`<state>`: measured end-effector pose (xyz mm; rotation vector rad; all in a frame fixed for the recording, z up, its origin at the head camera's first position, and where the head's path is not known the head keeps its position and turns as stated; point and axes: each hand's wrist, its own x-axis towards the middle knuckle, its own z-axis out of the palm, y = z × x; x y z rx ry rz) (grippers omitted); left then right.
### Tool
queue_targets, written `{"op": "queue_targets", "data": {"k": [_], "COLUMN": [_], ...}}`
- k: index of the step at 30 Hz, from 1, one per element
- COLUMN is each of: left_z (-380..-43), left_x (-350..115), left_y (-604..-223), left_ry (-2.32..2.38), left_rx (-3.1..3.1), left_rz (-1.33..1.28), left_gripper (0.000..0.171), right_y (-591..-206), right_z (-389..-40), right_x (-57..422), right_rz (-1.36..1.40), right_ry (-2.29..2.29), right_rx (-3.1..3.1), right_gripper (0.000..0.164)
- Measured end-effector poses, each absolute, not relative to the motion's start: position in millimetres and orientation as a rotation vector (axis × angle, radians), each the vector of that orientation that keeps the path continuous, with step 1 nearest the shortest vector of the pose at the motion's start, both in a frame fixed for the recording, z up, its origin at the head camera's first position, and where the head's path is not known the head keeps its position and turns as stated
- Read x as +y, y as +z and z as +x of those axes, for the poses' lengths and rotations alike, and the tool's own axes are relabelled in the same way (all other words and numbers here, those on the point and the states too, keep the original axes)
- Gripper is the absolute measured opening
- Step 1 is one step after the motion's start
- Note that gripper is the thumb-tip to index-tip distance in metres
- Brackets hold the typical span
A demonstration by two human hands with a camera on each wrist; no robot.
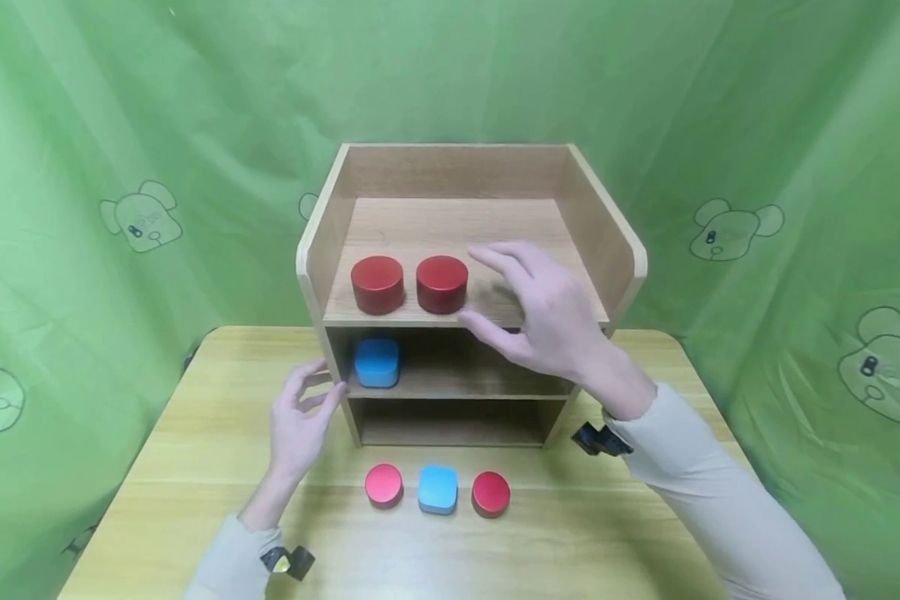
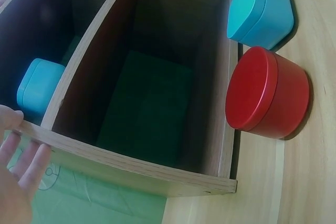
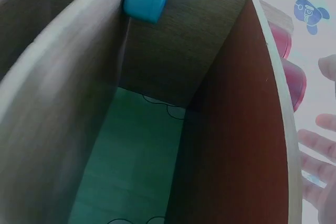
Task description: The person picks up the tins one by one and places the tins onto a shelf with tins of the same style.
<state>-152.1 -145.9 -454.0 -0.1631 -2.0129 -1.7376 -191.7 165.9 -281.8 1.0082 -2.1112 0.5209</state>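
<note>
A small wooden shelf unit (image 1: 457, 397) stands on the table. My left hand (image 1: 300, 425) holds its left side panel, the thumb at the front edge and the fingers (image 2: 34, 169) along the outer face. On the top shelf sit two round red tins, the left one (image 1: 377, 285) and the right one (image 1: 442, 285). Just right of that second tin is my right hand (image 1: 543, 312), thumb and fingers spread apart, nothing between them. A blue square tin (image 1: 377, 363) sits at the left of the middle shelf; the left wrist view also shows this blue tin (image 2: 41, 88).
Lined up on the wooden table (image 1: 195, 467) before the unit are a pinkish-red round tin (image 1: 383, 486), a blue square tin (image 1: 438, 489) and a red round tin (image 1: 491, 494). Raised walls (image 1: 600, 217) edge the top shelf. A green curtain (image 1: 450, 67) hangs behind.
</note>
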Motion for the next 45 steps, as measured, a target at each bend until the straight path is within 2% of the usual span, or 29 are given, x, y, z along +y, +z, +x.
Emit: {"op": "queue_targets", "data": {"k": [13,24,38,45], "left_z": [-152.3,-152.5,-153.7,-153.4], "left_x": [-147.7,-149.4,-146.4,-147.7], "left_y": [-455.4,-450.3,-453.4,-451.8], "left_ry": [-1.746,-1.741,-1.763,-1.756], "left_rx": [-2.017,-2.051,-2.021,-2.035], "left_rz": [-0.151,-0.109,-0.156,-0.154], "left_gripper": [0.041,0.042,0.042,0.042], "right_y": [-313.8,-357.0,-429.8,-464.5], "right_z": [-152.2,-134.8,-114.6,-106.9], "right_x": [189.0,200.5,223.6,229.9], "right_rz": [1.032,1.047,1.025,1.005], "right_ry": [0.588,0.596,0.483,0.437], "right_rx": [-1.768,-1.776,-2.279,-2.462], "right_gripper": [0.053,0.051,0.061,0.076]}}
